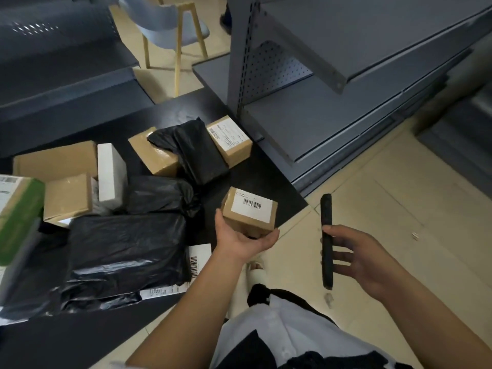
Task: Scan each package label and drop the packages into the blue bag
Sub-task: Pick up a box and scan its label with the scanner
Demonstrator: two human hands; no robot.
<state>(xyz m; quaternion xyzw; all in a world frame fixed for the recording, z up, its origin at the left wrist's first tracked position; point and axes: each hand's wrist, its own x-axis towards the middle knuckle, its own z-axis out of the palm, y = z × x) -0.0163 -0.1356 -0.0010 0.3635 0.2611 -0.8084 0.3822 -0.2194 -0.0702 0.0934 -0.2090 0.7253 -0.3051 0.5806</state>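
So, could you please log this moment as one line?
left hand: holds small cardboard box, label up | right hand: holds black phone | blue bag: unseen

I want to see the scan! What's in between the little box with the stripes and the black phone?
Nothing: the head view shows only bare floor between the small box and the phone.

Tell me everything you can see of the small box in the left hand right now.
The small cardboard box is brown and squat, with a white barcode label facing up. It sits slightly tilted in the left hand, thumb on its left side and fingers curled under its near edge, held above the black table's corner.
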